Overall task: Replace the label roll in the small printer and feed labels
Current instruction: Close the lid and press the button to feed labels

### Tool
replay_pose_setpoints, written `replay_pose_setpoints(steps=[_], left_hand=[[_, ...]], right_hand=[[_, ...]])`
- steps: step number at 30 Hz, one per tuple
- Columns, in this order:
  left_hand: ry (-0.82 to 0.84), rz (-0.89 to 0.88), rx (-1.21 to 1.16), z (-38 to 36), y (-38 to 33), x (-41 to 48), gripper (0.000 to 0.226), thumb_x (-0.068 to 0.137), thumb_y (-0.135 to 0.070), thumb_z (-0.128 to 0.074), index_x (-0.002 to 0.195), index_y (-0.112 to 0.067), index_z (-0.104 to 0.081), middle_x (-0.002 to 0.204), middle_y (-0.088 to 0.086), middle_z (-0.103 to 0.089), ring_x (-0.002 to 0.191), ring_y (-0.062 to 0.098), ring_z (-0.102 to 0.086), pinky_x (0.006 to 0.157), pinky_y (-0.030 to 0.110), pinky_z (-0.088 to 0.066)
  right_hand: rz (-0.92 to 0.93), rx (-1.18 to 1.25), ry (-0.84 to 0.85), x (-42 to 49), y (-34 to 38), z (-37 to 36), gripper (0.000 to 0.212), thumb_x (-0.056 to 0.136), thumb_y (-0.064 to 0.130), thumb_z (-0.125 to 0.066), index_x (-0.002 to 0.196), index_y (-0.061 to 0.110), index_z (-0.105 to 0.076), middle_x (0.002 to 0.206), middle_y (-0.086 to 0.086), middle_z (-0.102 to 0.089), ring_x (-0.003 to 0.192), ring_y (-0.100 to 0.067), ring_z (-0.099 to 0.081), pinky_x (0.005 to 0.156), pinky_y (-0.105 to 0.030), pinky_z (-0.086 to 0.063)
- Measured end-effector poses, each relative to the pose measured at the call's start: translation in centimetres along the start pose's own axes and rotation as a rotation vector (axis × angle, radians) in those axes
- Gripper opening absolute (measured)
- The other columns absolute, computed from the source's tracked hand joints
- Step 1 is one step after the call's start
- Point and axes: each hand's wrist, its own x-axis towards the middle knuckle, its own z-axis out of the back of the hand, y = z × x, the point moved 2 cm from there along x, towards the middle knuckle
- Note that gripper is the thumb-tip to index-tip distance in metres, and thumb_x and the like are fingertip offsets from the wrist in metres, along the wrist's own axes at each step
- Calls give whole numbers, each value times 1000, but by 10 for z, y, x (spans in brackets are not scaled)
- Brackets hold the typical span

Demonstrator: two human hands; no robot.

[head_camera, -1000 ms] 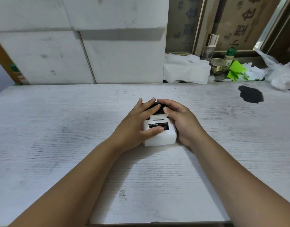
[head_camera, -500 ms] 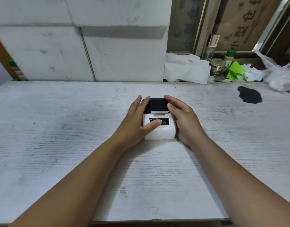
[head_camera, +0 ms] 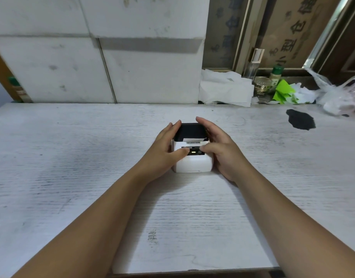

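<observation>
White printer [head_camera: 192,163] with black lid [head_camera: 191,131] sits mid-table [head_camera: 72,157]; our left hand [head_camera: 164,149] at nine o'clock and right hand [head_camera: 218,151] at three cup its sides, thumbs on the front panel; a label edge [head_camera: 193,139] shows at the slot.

**A storeroom work corner**

We take this for a storage or back room. The bench [head_camera: 72,177] is a worn, white-painted board marked by a dark stain [head_camera: 300,121]. Behind it stand big scuffed white foam blocks [head_camera: 132,57] and cardboard boxes [head_camera: 293,31] printed with large characters. Along the back edge we see crumpled paper [head_camera: 225,90], a green-capped bottle [head_camera: 276,74], a glass jar [head_camera: 262,85] and a plastic bag [head_camera: 337,97].
</observation>
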Motion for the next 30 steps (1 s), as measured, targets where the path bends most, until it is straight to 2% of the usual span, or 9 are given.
replay_pose_setpoints(steps=[2,4,6,9,16,20,23,26,30], left_hand=[[4,4,0,0,0,0,78,77,-39,-55,146,-36,-19,156,-11,-14,142,-4,-3,117,39,-19],[4,5,-6,0,0,1,78,77,-38,-56,146,-36,-19,156,-11,-14,142,-4,-4,117,39,-19],[6,5,-16,0,1,1,78,77,-37,-56,146,-36,-19,157,-10,-14,142,-2,-5,117,39,-20],[13,23,-33,-1,3,2,79,76,-38,-57,145,-40,-19,156,-10,-15,142,0,-10,116,39,-22],[16,41,-55,-1,2,3,80,74,-35,-56,145,-39,-19,155,-9,-16,142,3,-14,116,40,-23],[37,40,-35,-2,-1,2,76,82,-30,-57,146,-38,-17,156,-7,-11,143,3,-7,117,38,-18],[61,29,8,-4,0,3,70,91,-21,-53,146,-39,-14,158,-8,-4,142,-1,2,116,30,-10],[67,23,32,-5,2,3,70,91,-25,-52,146,-41,-12,158,-9,-2,142,-2,5,110,24,-8],[62,32,38,-6,3,3,74,82,-36,-48,145,-43,-11,158,-7,-1,142,0,6,110,26,-6]], right_hand=[[-7,-14,32,2,-2,3,66,64,1,-55,118,38,-62,136,-7,-53,121,-20,-55,103,-44,-45],[-25,-46,67,4,-6,6,68,59,9,-62,120,41,-62,152,-9,-36,139,-20,-39,110,-49,-40],[-31,-83,94,7,-10,8,72,56,17,-64,123,43,-60,158,-7,-25,147,-18,-24,114,-50,-34],[-27,-98,108,9,-11,10,72,54,20,-64,123,42,-61,160,-5,-21,148,-16,-20,116,-48,-30],[-19,-113,129,10,-13,12,67,56,18,-64,120,37,-64,159,-4,-21,147,-17,-23,115,-49,-31],[-13,-117,121,8,-12,12,61,62,8,-59,115,38,-67,159,0,-22,147,-12,-22,116,-47,-31],[-8,-135,131,7,-10,11,62,60,12,-61,115,39,-66,159,-1,-23,147,-12,-21,117,-47,-29],[-19,-133,126,5,-9,10,62,61,7,-59,113,40,-67,160,0,-20,147,-8,-18,118,-45,-27],[-29,-151,139,5,-9,9,65,62,5,-58,116,41,-65,161,1,-16,147,-7,-17,119,-45,-26]])
